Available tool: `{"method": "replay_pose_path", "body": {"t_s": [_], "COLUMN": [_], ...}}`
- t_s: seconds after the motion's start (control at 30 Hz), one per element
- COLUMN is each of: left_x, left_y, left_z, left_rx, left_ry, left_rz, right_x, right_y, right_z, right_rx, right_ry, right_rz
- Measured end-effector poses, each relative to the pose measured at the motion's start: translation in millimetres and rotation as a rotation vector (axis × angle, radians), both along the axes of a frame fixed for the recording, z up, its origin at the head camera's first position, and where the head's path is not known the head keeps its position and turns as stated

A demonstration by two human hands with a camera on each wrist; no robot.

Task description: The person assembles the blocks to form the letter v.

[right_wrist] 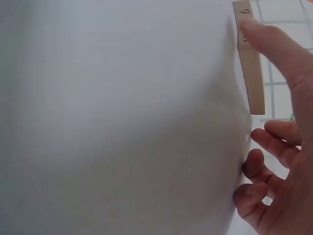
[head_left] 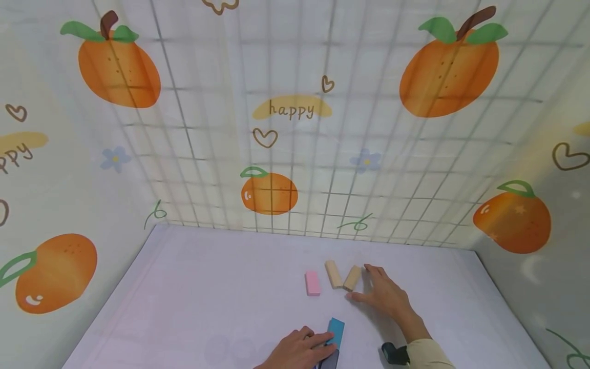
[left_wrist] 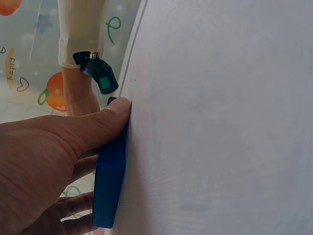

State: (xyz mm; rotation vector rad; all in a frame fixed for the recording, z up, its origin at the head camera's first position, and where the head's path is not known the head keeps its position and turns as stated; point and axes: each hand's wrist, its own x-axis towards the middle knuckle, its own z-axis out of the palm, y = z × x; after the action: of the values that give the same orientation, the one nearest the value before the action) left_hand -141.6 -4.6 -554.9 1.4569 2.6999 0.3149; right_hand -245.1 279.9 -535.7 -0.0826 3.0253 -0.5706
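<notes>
My left hand (head_left: 299, 351) grips a blue block (head_left: 337, 330) low in the head view, its fingers lying across the top. In the left wrist view the thumb presses along one side of that block (left_wrist: 110, 186). A dark piece (head_left: 329, 360) meets the block's near end. My right hand (head_left: 384, 294) is spread beside the right-hand wooden block (head_left: 353, 278), thumb near its close end and fingers by its far end. A handwritten mark shows on the wooden block (right_wrist: 253, 83) in the right wrist view. A second wooden block (head_left: 333, 274) leans toward it in a V.
A pink block (head_left: 312, 283) lies left of the wooden blocks on the white table (head_left: 207, 292). Orange-printed cloth walls (head_left: 295, 154) enclose the back and sides. A dark wrist camera (head_left: 394, 353) sits at the right sleeve (head_left: 428, 353).
</notes>
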Motion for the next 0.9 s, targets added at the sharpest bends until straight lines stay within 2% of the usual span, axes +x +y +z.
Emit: {"method": "replay_pose_path", "body": {"t_s": [0.43, 0.6, 0.9], "left_x": [0.9, 1.3, 0.9], "left_y": [-0.1, -0.1, -0.1], "left_z": [0.4, 0.6, -2.8], "left_rx": [0.006, 0.011, 0.027], "left_ry": [0.024, 0.029, 0.091], "left_rz": [-0.006, -0.004, -0.007], "right_x": [-4.0, -4.9, -7.1], "right_y": [-5.6, -7.1, -7.2], "right_z": [-0.4, 1.2, 1.7], "right_rx": [0.001, 0.002, -0.003], "right_ry": [0.003, 0.02, 0.032], "right_rz": [-0.023, -0.007, 0.004]}}
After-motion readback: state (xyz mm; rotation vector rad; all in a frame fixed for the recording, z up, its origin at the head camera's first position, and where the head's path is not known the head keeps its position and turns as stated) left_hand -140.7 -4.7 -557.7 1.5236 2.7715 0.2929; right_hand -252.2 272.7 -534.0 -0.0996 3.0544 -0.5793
